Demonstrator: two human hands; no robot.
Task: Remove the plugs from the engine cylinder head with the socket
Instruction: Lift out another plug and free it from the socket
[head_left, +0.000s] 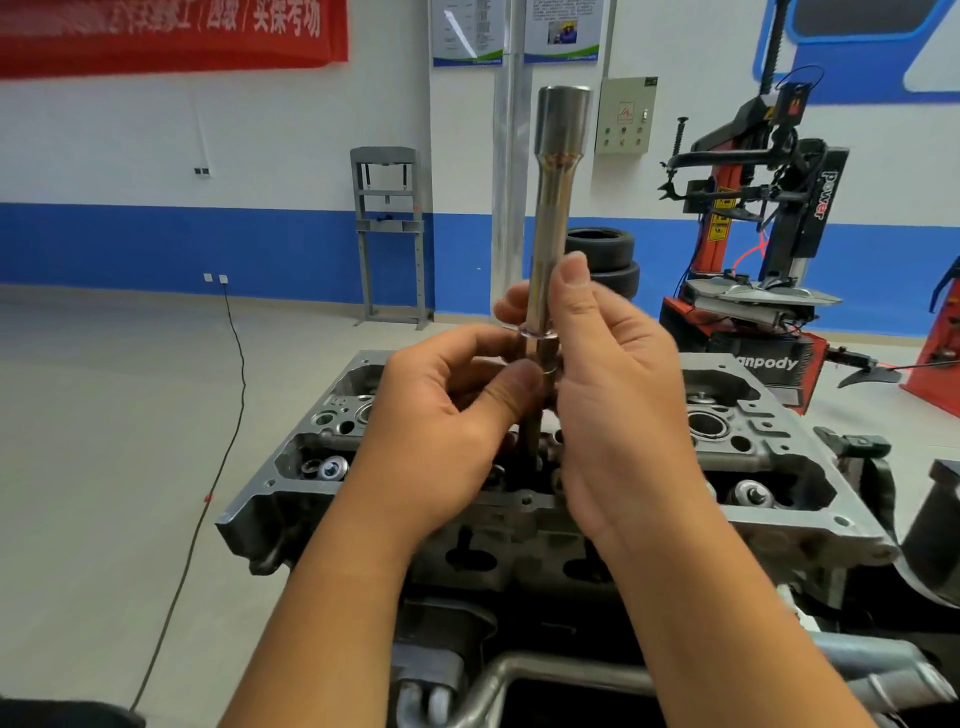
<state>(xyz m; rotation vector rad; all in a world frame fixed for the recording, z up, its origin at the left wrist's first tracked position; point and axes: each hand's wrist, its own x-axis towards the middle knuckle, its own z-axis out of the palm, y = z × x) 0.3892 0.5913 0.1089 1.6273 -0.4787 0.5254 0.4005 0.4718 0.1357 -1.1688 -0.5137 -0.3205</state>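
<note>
A plug appears to be out of the engine cylinder head (769, 441) and caught in the long socket (553, 218), judging by the dark stem below it; how many remain I cannot tell. The socket stands upright above the head's middle. The left hand (457, 410) pinches the stem, while the right hand (618, 374) clasps the socket's lower end.

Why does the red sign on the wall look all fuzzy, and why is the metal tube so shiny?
In the head view, the red banner sits far off at the wide lens's corner, so its letters smear; the socket, held upright by the left hand and right hand, is polished metal catching room light as bright streaks; the floor edge curves from lens distortion.
</note>
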